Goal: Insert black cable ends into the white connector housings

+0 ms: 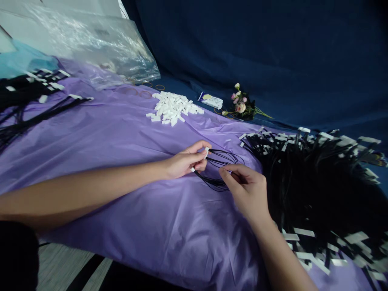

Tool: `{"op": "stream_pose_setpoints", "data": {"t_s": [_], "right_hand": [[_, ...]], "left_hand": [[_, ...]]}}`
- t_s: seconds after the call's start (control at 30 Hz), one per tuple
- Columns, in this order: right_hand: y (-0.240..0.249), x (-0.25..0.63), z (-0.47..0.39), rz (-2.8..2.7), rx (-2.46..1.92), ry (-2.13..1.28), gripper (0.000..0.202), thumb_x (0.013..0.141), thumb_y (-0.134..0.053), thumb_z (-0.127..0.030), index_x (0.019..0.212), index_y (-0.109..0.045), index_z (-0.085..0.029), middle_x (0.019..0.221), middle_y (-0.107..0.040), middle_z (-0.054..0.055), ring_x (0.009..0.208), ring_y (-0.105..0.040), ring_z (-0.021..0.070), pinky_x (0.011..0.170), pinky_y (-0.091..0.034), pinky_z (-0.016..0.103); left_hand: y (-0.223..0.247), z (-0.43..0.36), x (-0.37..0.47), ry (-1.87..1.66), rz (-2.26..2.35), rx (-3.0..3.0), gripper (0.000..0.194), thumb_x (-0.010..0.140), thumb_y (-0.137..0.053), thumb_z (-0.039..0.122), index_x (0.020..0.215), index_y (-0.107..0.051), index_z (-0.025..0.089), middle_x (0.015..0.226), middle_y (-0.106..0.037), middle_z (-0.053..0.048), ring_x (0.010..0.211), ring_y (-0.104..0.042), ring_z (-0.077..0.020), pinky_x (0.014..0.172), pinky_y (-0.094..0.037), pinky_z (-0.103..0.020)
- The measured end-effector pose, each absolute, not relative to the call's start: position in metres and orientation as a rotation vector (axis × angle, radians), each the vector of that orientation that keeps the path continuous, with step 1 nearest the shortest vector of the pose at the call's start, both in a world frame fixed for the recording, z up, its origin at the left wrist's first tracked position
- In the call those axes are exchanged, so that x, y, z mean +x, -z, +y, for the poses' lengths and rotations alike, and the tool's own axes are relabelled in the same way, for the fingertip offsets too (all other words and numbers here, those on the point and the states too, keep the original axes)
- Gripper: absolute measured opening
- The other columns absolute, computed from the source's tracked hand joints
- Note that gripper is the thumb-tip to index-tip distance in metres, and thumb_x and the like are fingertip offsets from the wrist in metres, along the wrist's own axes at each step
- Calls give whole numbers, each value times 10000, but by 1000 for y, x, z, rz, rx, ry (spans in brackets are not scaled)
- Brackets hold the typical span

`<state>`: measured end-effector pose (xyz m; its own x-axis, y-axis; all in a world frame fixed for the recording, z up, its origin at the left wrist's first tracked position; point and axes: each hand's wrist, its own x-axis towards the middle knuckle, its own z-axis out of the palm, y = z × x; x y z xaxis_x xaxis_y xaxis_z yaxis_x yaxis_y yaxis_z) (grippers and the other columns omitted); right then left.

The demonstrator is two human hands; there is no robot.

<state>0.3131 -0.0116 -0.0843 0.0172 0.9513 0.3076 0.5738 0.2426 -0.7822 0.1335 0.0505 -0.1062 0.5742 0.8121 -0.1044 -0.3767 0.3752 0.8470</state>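
My left hand (184,162) is closed, pinching a small white connector (207,152) between thumb and fingers. Several thin black wires (227,154) run from that connector in a loop toward the right. A second white connector (192,170) on the same bundle shows just under the left fingers. My right hand (251,189) is closed in a pinch at the near side of the loop, with a black wire between thumb and forefinger. Its other fingers are curled and partly hidden. Both hands are above a purple cloth (127,139).
Loose white connectors (174,106) are heaped at the back. A large pile of black wire harnesses (321,190) lies right, more harnesses (36,91) left. Behind are a plastic bag (121,44), rubber bands (160,87), a small packet (210,100) and artificial flowers (241,105).
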Motion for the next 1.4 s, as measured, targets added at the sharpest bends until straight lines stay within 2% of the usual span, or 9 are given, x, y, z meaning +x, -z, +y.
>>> {"op": "stream_pose_setpoints", "data": {"t_s": [0.27,0.43,0.57,0.77,0.97,1.1,1.4], "right_hand": [[81,310,-11,-1939,-1119,-7,69,802,-622,-91,788,-690,-98,535,-466,-26,492,-426,72,509,-370,200],[87,312,-11,-2030,-1080,244,53,816,-635,-110,831,-679,-135,572,-557,-11,498,-493,74,537,-407,198],[90,316,-11,-2093,-1070,443,78,842,-616,-138,841,-682,-182,555,-556,-25,485,-493,72,542,-394,214],[91,317,-12,-2109,-1108,296,68,840,-614,-156,871,-671,-174,638,-607,-2,536,-545,84,563,-417,218],[92,312,-12,-2087,-1190,227,60,861,-601,-189,876,-655,-168,644,-598,0,535,-531,88,575,-423,213],[91,311,-11,-2014,-1234,153,71,869,-592,-200,912,-633,-162,727,-627,16,579,-549,93,588,-426,213],[93,309,-9,-2055,-1260,187,86,899,-555,-226,923,-623,-179,732,-636,10,596,-562,95,597,-410,214]], "left_hand": [[104,52,132,-759,524,866,37,915,-425,221,893,-431,192,520,-295,65,453,-253,-64,493,-226,-178],[100,51,132,-743,523,873,74,915,-416,218,849,-410,187,493,-297,66,436,-241,-62,491,-230,-176],[100,52,132,-737,533,863,95,905,-445,228,829,-414,181,491,-298,65,433,-250,-61,495,-241,-177],[101,52,131,-719,546,896,78,916,-418,229,861,-432,175,474,-297,71,427,-239,-60,505,-260,-183],[100,50,132,-713,553,906,69,918,-411,230,868,-413,183,485,-301,75,427,-236,-61,505,-256,-190],[98,48,132,-710,544,920,89,922,-405,231,848,-402,182,488,-309,70,438,-252,-67,509,-256,-195],[100,48,133,-706,542,943,98,924,-414,266,867,-401,187,490,-310,73,445,-258,-74,513,-258,-204]]}}
